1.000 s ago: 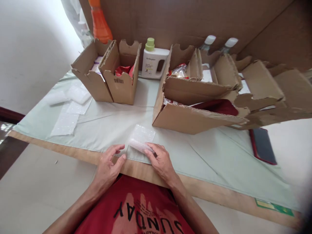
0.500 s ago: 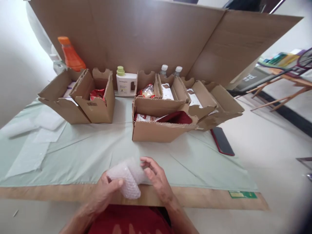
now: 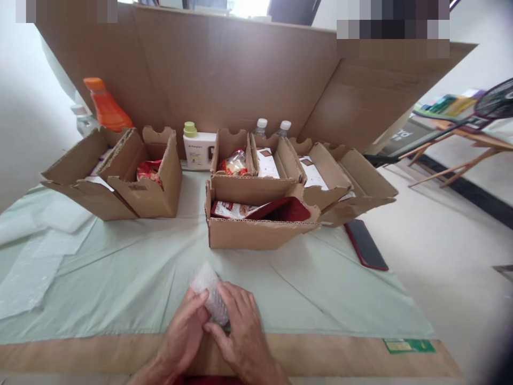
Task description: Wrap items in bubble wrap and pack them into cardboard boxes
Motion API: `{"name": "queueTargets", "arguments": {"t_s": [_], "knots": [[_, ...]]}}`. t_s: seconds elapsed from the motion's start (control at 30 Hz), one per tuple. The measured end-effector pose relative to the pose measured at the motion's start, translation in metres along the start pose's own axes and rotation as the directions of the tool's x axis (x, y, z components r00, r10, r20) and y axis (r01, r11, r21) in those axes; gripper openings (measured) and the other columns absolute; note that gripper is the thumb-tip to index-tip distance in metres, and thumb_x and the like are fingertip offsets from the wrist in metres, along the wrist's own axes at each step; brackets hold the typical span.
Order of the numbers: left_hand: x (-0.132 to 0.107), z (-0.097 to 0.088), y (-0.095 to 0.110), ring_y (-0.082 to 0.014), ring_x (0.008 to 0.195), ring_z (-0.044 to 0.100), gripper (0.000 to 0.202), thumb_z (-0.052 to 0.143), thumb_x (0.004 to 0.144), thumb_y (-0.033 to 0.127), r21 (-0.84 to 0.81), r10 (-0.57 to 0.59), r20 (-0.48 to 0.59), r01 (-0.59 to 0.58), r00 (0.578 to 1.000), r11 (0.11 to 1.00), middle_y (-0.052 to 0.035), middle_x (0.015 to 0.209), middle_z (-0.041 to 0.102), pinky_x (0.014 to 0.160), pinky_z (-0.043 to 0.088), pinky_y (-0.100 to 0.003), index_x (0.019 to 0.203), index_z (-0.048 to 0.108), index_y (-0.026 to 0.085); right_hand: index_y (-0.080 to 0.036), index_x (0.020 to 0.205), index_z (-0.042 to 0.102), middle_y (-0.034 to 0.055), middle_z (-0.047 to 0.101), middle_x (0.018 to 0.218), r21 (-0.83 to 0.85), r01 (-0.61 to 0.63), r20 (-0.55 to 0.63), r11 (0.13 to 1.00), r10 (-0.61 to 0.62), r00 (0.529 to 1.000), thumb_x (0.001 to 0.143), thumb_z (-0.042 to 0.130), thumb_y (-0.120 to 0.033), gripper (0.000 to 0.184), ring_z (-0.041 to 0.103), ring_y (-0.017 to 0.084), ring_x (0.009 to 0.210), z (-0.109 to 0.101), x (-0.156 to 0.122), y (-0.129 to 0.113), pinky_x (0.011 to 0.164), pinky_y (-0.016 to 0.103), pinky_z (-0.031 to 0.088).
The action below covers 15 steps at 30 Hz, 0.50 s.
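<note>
A small bundle of bubble wrap [image 3: 209,286] is between my two hands, above the front part of the cloth. My left hand [image 3: 188,326] is closed on its left side, with the thumb pressed on the top face. My right hand [image 3: 238,318] lies along the right side, fingers bent over the wrap and thumb close to the lower end. Whatever may be inside the bubble wrap cannot be made out.
Behind my hands a cardboard box [image 3: 248,235] holds dark red packets. More open boxes [image 3: 160,198] stand behind, with a white bottle [image 3: 198,152] between them. Flat bubble wrap sheets [image 3: 32,278] lie left. A dark phone-like slab [image 3: 366,246] lies right.
My right hand has come in from beside the bubble wrap and now rests on it. The wrap's loose flap is folded down, and the bundle looks more compact and upright. The view has shifted.
</note>
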<state>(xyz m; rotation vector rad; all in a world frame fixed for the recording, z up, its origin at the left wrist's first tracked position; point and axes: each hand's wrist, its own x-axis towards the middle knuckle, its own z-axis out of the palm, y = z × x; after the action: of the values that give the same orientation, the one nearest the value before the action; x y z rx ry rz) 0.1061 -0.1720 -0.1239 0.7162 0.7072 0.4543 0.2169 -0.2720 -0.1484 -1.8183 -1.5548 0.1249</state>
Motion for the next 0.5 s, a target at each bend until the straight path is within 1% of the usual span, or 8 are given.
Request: {"name": "queueTargets", "arguments": {"t_s": [0.1,0.2,0.27,0.33,0.37,0.43,0.47,0.5], "knots": [[0.002,-0.01,-0.002,-0.0338,0.13,0.062,0.057,0.067,0.088,0.058,0.044,0.01,0.091,-0.014,0.996,0.999,-0.0114,0.137,0.068,0.109,0.051,-0.052,0.136,0.065,0.027,-0.026,0.134,0.059,0.0091,0.074,0.119,0.115,-0.024,0.005,0.993,0.023,1.0,0.1,0.049,-0.021,0.036,0.072,0.025,0.102,-0.033,0.009,0.009,0.085,0.04,0.062],[0.008,-0.027,0.003,-0.0353,0.137,0.057,0.065,0.071,0.086,0.06,0.165,0.075,0.049,-0.082,0.996,0.983,-0.013,0.145,0.063,0.115,0.046,-0.053,0.141,0.062,0.027,-0.031,0.123,0.066,0.0028,0.078,0.106,0.193,-0.072,0.039,0.979,0.066,0.997,0.1,0.058,-0.028,0.025,0.075,0.02,0.087,-0.106,0.028,0.013,0.072,0.029,0.064],[0.013,-0.039,0.008,-0.0363,0.133,0.06,0.063,0.074,0.084,0.058,0.291,0.123,-0.003,-0.117,0.992,0.95,-0.015,0.142,0.065,0.114,0.048,-0.053,0.136,0.066,0.024,-0.038,0.128,0.066,0.0016,0.078,0.108,0.082,-0.018,-0.079,0.996,0.025,0.997,0.1,0.061,-0.033,0.029,0.076,0.021,0.088,-0.164,0.049,0.014,0.072,0.03,0.064],[0.018,-0.048,0.009,-0.0356,0.124,0.066,0.057,0.076,0.083,0.056,0.405,0.143,-0.016,-0.124,0.99,0.906,-0.016,0.133,0.071,0.109,0.053,-0.049,0.128,0.071,0.022,-0.042,0.13,0.067,0.0017,0.078,0.11,-0.073,0.029,-0.218,0.997,-0.045,0.975,0.099,0.064,-0.032,0.033,0.075,0.021,0.093,-0.216,0.078,0.015,0.082,0.035,0.062],[0.02,-0.051,0.008,-0.0344,0.12,0.069,0.053,0.075,0.084,0.056,0.449,0.161,-0.022,-0.134,0.987,0.883,-0.0157,0.127,0.074,0.105,0.056,-0.047,0.124,0.073,0.021,-0.042,0.129,0.068,0.0022,0.077,0.112,-0.175,0.031,-0.221,0.984,-0.07,0.973,0.099,0.063,-0.034,0.031,0.074,0.02,0.095,-0.237,0.095,0.016,0.085,0.037,0.06],[0.022,-0.055,0.003,-0.0312,0.109,0.073,0.045,0.072,0.086,0.055,0.532,0.239,0.003,-0.203,0.971,0.822,-0.0139,0.115,0.078,0.096,0.06,-0.041,0.117,0.076,0.022,-0.037,0.122,0.073,0.0034,0.077,0.108,-0.337,0.092,-0.082,0.937,-0.127,0.989,0.101,0.057,-0.04,0.026,0.072,0.02,0.092,-0.261,0.131,0.02,0.081,0.042,0.058],[0.023,-0.056,0.001,-0.0297,0.105,0.075,0.04,0.07,0.087,0.053,0.578,0.292,0.037,-0.259,0.956,0.774,-0.0125,0.111,0.079,0.092,0.062,-0.039,0.114,0.077,0.024,-0.034,0.116,0.076,0.004,0.078,0.103,-0.381,0.151,0.037,0.912,-0.148,0.988,0.102,0.054,-0.044,0.028,0.071,0.02,0.089,-0.265,0.147,0.024,0.076,0.043,0.057],[0.024,-0.057,-0.002,-0.0284,0.1,0.076,0.036,0.069,0.088,0.051,0.625,0.345,0.084,-0.319,0.935,0.712,-0.011,0.109,0.079,0.088,0.063,-0.036,0.113,0.078,0.027,-0.031,0.106,0.079,0.0044,0.078,0.095,-0.403,0.187,0.096,0.896,-0.161,0.982,0.101,0.052,-0.048,0.032,0.07,0.02,0.083,-0.264,0.163,0.03,0.071,0.042,0.055]]}}
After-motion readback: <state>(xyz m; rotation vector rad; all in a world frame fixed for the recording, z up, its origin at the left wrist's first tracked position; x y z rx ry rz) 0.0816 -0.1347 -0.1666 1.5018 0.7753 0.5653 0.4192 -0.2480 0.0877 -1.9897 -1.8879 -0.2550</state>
